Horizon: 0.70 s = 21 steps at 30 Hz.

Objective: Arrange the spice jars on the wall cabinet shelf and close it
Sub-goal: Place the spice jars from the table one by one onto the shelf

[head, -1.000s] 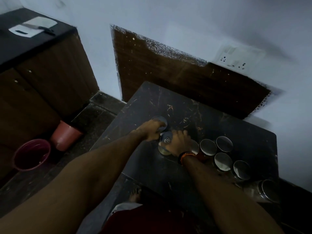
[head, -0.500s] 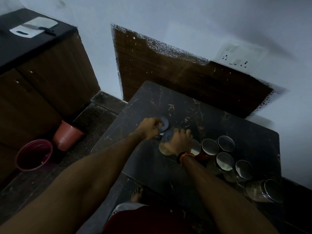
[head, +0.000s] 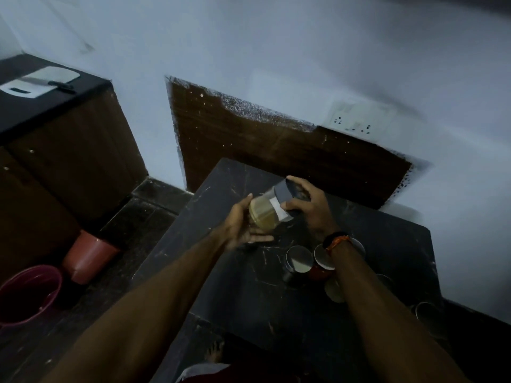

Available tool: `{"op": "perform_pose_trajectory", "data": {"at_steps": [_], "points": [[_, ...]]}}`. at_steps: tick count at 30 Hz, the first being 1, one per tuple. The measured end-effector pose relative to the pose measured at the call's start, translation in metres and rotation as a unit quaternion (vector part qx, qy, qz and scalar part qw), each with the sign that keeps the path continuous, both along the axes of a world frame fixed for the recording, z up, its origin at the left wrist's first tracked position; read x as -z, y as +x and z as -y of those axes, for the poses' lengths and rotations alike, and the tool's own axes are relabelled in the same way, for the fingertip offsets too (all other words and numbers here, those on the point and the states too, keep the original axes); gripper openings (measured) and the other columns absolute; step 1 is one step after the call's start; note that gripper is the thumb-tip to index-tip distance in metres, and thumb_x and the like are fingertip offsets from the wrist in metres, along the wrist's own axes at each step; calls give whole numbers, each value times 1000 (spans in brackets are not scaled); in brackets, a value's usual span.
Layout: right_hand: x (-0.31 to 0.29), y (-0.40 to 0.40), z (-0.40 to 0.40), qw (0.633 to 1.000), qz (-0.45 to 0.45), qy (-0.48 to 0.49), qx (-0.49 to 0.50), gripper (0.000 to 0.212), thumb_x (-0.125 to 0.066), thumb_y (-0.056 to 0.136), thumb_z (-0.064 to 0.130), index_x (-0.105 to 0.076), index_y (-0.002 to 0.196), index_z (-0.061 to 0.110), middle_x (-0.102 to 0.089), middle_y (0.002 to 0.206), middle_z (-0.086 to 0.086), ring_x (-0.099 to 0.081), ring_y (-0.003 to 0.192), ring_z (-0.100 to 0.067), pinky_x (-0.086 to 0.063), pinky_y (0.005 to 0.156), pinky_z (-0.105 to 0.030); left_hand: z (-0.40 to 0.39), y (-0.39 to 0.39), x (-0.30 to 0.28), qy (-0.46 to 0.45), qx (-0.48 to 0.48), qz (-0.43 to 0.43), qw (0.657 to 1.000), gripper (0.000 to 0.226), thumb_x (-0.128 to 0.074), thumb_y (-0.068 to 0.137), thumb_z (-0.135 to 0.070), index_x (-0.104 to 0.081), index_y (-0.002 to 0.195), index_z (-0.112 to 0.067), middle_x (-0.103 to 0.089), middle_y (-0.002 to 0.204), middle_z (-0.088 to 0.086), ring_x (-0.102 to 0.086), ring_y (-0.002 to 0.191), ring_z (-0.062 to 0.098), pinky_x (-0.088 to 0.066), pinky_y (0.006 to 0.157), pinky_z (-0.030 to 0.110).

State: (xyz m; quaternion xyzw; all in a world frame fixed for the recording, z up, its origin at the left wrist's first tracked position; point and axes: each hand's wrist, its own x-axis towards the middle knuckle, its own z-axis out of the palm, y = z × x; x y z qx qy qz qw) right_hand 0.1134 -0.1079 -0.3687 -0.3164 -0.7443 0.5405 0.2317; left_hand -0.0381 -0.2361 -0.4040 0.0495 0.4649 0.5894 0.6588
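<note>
Dim light. Dark scratched table (head: 249,286) fills lower centre, set against the wall with a brown wood panel (head: 276,150) at 12 o'clock. Counter (head: 41,106) at 10 o'clock; red bucket (head: 27,294) at 8 o'clock on the floor. Jars (head: 300,259) with shiny lids cluster on the table at 4 o'clock, partly hidden by the right forearm. One jar (head: 266,214), yellowish contents, is held tilted above the table: left hand (head: 240,228) cups its base, right hand (head: 312,208) grips the grey lid (head: 286,193).
</note>
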Motion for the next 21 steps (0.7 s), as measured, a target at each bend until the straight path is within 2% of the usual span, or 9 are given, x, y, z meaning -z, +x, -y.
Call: {"op": "perform_pose_trajectory", "data": {"at_steps": [2, 4, 6, 9, 11, 14, 17, 19, 21], "points": [[-8, 0, -4, 999, -44, -15, -10, 74, -76, 63, 31, -59, 134, 21, -60, 130, -8, -61, 115, -21, -55, 88, -28, -3, 7, -11, 39, -11, 101, 994, 59, -37, 100, -55, -51, 139, -13, -48, 143, 30, -48, 129, 46, -37, 111, 60], [-11, 1, -8, 995, -87, -41, 1, 67, -71, 69, 23, -59, 135, 18, -60, 132, -7, -60, 118, -23, -54, 85, -25, -8, 11, -20, 68, -31, 135, 988, 59, -40, 100, -52, -48, 142, -12, -45, 147, 30, -45, 133, 45, -35, 113, 58], [-12, 2, -13, 990, -121, -71, 27, 62, -72, 70, 24, -63, 131, 16, -63, 130, -9, -61, 118, -28, -54, 89, -32, -12, 14, -25, 93, -50, 126, 986, 57, -45, 99, -49, -48, 142, -12, -48, 145, 29, -45, 136, 45, -37, 113, 57], [-15, 0, -16, 973, -177, -133, 63, 57, -73, 70, 27, -67, 124, 8, -64, 126, -21, -62, 115, -39, -51, 97, -50, -17, 19, -31, 141, -87, 102, 981, 55, -52, 98, -42, -52, 138, -5, -53, 140, 29, -50, 132, 47, -42, 108, 60], [-20, -1, -14, 961, -209, -160, 83, 45, -73, 74, 25, -70, 116, 7, -67, 116, -20, -64, 108, -37, -50, 96, -51, -20, 22, -36, 159, -111, 68, 979, 49, -55, 97, -36, -56, 133, -3, -54, 140, 27, -51, 130, 47, -40, 109, 61], [-28, -3, -13, 958, -216, -156, 110, 38, -76, 74, 32, -73, 108, 14, -74, 104, -7, -71, 99, -22, -56, 82, -34, -23, 24, -45, 181, -122, 16, 976, 49, -60, 94, -29, -55, 135, -2, -57, 136, 22, -55, 126, 43, -43, 109, 57], [-35, -5, -15, 956, -214, -157, 127, 55, -78, 74, 37, -68, 122, 12, -75, 111, -6, -73, 102, -21, -58, 78, -27, -25, 26, -51, 208, -135, -64, 967, 46, -67, 89, -23, -55, 129, -5, -63, 125, 17, -64, 115, 32, -54, 99, 50], [-39, -6, -16, 962, -186, -149, 136, 67, -79, 73, 42, -62, 132, 16, -72, 119, -7, -72, 105, -22, -60, 81, -31, -26, 30, -53, 220, -150, -122, 956, 50, -74, 84, -15, -55, 130, -6, -65, 126, 18, -65, 114, 33, -56, 95, 47], [-45, -7, -15, 968, -148, -145, 144, 83, -81, 69, 53, -54, 141, 22, -66, 128, -7, -71, 108, -24, -60, 90, -41, -27, 34, -54, 228, -160, -201, 939, 59, -83, 77, -16, -57, 129, -13, -65, 126, 15, -66, 115, 31, -57, 94, 45]]}}
